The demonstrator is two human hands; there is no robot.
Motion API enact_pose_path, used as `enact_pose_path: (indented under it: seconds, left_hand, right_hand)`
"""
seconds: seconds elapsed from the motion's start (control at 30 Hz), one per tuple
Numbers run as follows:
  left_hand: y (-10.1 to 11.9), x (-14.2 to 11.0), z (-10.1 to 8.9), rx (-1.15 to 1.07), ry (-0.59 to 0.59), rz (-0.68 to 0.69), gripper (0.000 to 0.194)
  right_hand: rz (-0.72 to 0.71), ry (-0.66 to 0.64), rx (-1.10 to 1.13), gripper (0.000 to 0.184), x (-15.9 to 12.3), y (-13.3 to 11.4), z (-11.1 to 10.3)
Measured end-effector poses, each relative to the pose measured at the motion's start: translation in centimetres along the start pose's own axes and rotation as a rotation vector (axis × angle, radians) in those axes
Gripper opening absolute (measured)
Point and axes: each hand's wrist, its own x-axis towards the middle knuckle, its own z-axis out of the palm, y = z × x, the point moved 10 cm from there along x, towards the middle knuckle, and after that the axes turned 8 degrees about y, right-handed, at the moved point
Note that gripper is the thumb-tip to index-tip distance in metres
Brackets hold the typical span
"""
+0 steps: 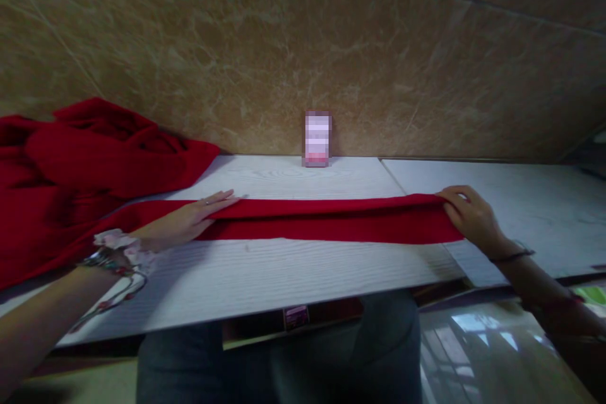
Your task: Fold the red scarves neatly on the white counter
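A long strip of red cloth stretches across the white wood-grain table, its far edge folded over along its length. My left hand lies on the strip's left part, fingers stretched out and pressed lightly against the fold. At the strip's right end, my right hand pinches the folded upper corner between thumb and fingers. Toward the left the strip runs into a crumpled heap of the same red cloth. Part of the strip is hidden under my left hand and forearm.
The table stands against a brown marbled wall. A phone with a blurred screen leans upright on that wall. An open drawer or shelf shows below the table's front edge, above my lap. Shiny floor tiles lie at lower right.
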Motion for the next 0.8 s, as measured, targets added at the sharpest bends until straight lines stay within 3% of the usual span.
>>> enact_pose_path:
  seconds: [0.13,0.27,0.47,0.57,0.7,0.8]
  left_hand:
    - [0.1,-1.4,0.9,0.017,-0.025,0.076,0.048]
    - [-0.3,-1.7,1.1,0.042,-0.015,0.105,0.047]
    - [0.7,-1.8,-0.4,0.059,0.063,0.146,0.048]
    - [1.6,-2.5,0.3,0.036,0.042,0.178,0.047]
    - [1.7,-3.5,2.2,0.024,-0.046,0.176,0.046]
    - [1.7,-3.3,2.1,0.043,-0.069,0.189,0.047]
  right_hand:
    - [-0.141,-0.237,0.09,0.032,-4.8,-1.7,2.1]
    - [-0.124,-0.344,0.103,0.038,-7.7,-0.5,3.8]
    - [-0.098,-0.311,0.095,0.049,-5.9,2.1,3.6]
    - [-0.015,-0.266,0.07,0.049,-5.4,3.7,3.3]
    - [-0.052,-0.397,0.154,0.053,-6.9,3.3,4.9]
    - [-0.063,-0.45,0.156,0.053,-7.1,2.8,5.2]
